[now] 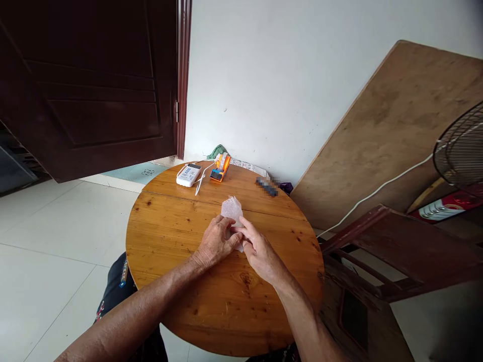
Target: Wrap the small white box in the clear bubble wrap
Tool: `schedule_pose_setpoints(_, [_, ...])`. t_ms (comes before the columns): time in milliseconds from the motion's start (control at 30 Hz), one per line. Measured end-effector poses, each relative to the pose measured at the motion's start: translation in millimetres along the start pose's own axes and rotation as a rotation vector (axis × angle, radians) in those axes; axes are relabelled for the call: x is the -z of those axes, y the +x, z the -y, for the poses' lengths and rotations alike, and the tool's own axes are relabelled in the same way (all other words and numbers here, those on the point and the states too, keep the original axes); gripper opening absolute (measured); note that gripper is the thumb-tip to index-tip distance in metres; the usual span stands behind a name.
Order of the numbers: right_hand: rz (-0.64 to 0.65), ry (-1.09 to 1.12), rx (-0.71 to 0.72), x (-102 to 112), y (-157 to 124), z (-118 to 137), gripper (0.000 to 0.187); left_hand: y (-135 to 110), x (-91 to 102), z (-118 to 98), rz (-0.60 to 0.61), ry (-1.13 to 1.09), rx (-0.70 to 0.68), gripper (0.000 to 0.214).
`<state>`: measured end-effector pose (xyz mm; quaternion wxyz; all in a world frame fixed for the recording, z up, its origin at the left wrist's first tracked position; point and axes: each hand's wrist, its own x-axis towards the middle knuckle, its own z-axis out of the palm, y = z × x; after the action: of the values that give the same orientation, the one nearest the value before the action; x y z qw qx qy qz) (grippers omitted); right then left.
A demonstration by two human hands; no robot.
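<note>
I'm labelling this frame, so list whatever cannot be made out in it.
Head view:
- Translucent sheet: near end covered by the left hand and right hand; grip unclear.
- Dark object at the far edge of the table: blurred.
- White box: print too small to read.
- Fan: cut off by the right edge.

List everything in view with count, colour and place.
translucent wrapper: one, whitish, table centre
table: one, round, honey wood, centre
white device: one, table's far edge
tape dispenser: one, orange, beside the device
dark object: one, blurred, far right of table
door: one, dark brown, upper left
wooden board: one, brown, against right wall
chair: one, dark red, right
fan: one, dark, right edge
left hand: one, gripping wrapper's near end
right hand: one, fingers on wrapper
</note>
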<state>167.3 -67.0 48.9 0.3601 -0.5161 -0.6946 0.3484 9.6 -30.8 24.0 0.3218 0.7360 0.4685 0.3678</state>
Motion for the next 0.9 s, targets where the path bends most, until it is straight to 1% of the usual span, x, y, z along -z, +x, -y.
schedule_pose_setpoints(100, [0.027,0.046,-0.026,3,0,0,0.073,1,-3.8,-2,-0.013,0.008,0.024,0.03])
schedule_pose_setpoints(200, [0.037,0.136,-0.081,7,3,-3,0.071,1,-7.4,0,-0.015,-0.032,0.055,0.033])
schedule_pose_setpoints(400, [-0.088,0.269,-0.123,9,10,-14,0.06,3,-14.3,11,-0.043,-0.113,0.036,0.048])
schedule_pose_setpoints(533, [-0.1,0.292,-0.12,9,15,-17,0.059,2,-13.2,12,0.005,-0.122,0.02,0.051])
schedule_pose_setpoints(633, [-0.089,0.269,-0.097,16,21,-17,0.056,-1,-11.1,10,0.044,-0.094,0.022,0.061])
schedule_pose_setpoints(700, [-0.083,0.17,-0.045,24,27,-17,0.05,-2,-10.1,9,0.049,-0.076,0.023,0.063])
schedule_pose_setpoints(733, [-0.077,0.084,-0.005,29,31,-16,0.045,-3,-9.6,8,0.052,-0.069,0.019,0.063])
schedule_pose_setpoints(800, [-0.029,-0.147,0.082,39,40,-14,0.039,-3,-8.1,5,0.065,-0.058,0.002,0.063])
schedule_pose_setpoints(900, [0.089,-0.532,0.177,46,54,-9,0.038,-2,-4.5,2,0.089,-0.024,-0.029,0.066])
